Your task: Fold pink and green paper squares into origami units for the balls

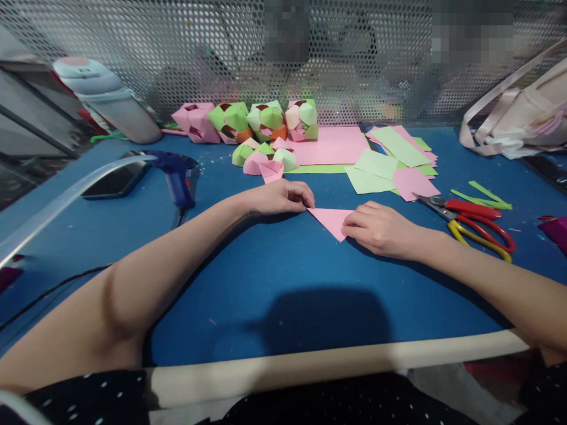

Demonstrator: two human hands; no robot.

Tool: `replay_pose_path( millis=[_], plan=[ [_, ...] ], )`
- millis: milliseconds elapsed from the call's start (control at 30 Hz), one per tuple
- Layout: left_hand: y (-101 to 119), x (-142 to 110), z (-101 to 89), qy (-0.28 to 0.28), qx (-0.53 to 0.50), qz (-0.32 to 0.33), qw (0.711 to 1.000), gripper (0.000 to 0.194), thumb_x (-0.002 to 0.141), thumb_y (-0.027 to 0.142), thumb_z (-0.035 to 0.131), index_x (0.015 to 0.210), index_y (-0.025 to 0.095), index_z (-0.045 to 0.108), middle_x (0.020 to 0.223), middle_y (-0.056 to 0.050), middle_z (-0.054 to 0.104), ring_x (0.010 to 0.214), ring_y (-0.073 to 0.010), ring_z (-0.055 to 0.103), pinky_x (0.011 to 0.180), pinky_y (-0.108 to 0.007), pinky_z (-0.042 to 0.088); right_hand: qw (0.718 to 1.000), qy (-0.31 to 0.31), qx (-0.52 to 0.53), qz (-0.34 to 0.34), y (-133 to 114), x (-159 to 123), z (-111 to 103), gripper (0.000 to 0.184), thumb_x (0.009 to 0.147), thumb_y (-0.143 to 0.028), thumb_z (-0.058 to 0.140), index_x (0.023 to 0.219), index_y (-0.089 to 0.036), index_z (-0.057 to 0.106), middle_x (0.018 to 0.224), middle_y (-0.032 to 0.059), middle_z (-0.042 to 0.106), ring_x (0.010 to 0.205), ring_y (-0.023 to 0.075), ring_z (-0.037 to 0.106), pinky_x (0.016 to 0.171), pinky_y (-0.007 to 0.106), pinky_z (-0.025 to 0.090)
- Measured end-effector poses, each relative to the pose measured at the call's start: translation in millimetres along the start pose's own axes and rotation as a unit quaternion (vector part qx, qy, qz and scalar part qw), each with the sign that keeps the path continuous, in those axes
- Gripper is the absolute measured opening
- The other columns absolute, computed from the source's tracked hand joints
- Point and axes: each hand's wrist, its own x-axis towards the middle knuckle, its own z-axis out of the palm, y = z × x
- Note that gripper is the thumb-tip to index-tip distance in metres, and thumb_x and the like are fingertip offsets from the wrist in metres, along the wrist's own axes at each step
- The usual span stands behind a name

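My left hand [283,198] pinches the left corner of the pink paper triangle [333,220], fingers together on it. My right hand [376,229] presses flat on its right edge. The triangle lies mid-surface [274,283], bare blue toward the near edge; scissors [473,221] sit just right, a glue gun [177,177] left.

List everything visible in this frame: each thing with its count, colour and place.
folded paper triangle: 1, pink, table centre, under both hands
paper balls: several, pink, green and orange, back centre
paper sheets: a pile, pink and green, back right
scissors: 1, red and yellow handles, right
paper strips: a few, green, beyond the scissors
glue gun: 1, blue, left
phone: 1, black, left
bag: 1, pale pink, far right
table: 1, blue
left hand: pinching the triangle's left corner
right hand: pressing the triangle's right side
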Motion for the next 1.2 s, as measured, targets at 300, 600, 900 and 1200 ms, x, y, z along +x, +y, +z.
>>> replay_pose_path(
  millis=[300, 600, 900, 1200],
  plan=[
    [0.8, 0.0, -0.8, -0.003, 0.0, -0.003, 1.0, 0.018, 0.083, 0.028, 0.058, 0.092, 0.017, 0.068, 0.104, -0.006, 0.062, 0.096, -0.0164, 0.059, 0.09, -0.031, 0.045, 1.0, 0.01, -0.001, -0.001, 0.4, -1.2, 1.1, 0.028, 0.097, -0.018, 0.037, 0.097, -0.013, 0.065, 0.093, 0.0095, 0.065, 0.081, 0.0174, 0.049, 0.072, 0.032, 0.031],
    [2.2, 0.4, 2.2, 0.007, 0.004, -0.02, 1.0, 0.019, 0.081, 0.03, 0.059, 0.09, 0.016, 0.067, 0.103, -0.005, 0.063, 0.094, -0.0154, 0.059, 0.089, -0.029, 0.045, 1.0, -0.011, 0.015, 0.005, -1.5, -0.5, -2.3, 0.027, 0.095, -0.018, 0.039, 0.097, -0.012, 0.065, 0.091, 0.0104, 0.064, 0.08, 0.0175, 0.048, 0.071, 0.032, 0.03],
    [35.0, -0.7, 10.7, 0.115, 0.11, -0.073, 0.985, 0.023, 0.076, 0.015, 0.051, 0.095, 0.014, 0.065, 0.095, -0.007, 0.067, 0.087, -0.019, 0.061, 0.082, -0.035, 0.05, 0.997, -0.072, 0.019, 0.026, -11.2, 2.2, -13.2, 0.025, 0.092, -0.022, 0.042, 0.097, -0.009, 0.064, 0.089, 0.0122, 0.061, 0.081, 0.0199, 0.049, 0.072, 0.034, 0.031],
    [96.2, -9.4, 105.2, 0.114, 0.216, 0.039, 0.969, 0.031, 0.091, 0.016, 0.036, 0.12, 0.007, 0.044, 0.124, -0.023, 0.054, 0.118, -0.0256, 0.051, 0.101, -0.044, 0.043, 0.997, -0.071, -0.003, 0.03, -18.4, 3.2, -12.6, 0.028, 0.091, -0.024, 0.042, 0.092, -0.008, 0.065, 0.089, 0.0143, 0.062, 0.086, 0.0236, 0.051, 0.073, 0.036, 0.032]
  ],
)
